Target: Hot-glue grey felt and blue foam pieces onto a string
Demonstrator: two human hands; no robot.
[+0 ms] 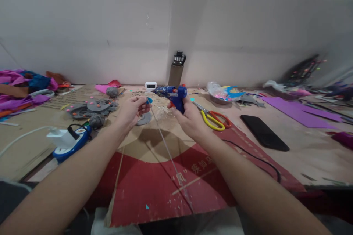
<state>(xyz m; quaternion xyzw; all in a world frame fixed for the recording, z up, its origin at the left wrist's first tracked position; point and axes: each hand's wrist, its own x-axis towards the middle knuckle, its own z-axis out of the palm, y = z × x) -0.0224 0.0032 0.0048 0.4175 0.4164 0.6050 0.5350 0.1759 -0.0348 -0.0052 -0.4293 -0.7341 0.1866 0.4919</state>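
My right hand [190, 115] is wrapped round the handle of a blue hot glue gun [178, 95], its nozzle pointing left. Just left of that nozzle, my left hand [134, 110] pinches a small blue piece [149, 100] with a thin, pale stick [165, 141] slanting down from it toward me. Whether the nozzle touches the blue piece, I cannot tell. Below my left fingers a grey disc [144, 118] lies on the work surface. Under both hands spreads a red and tan cardboard sheet [154, 187].
Scissors [213, 117] with yellow and red handles and a black phone [264, 132] lie to the right. A blue power strip [73, 147] with a white plug sits left, beside grey felt pieces [93, 107]. A bottle [176, 69] stands at the back.
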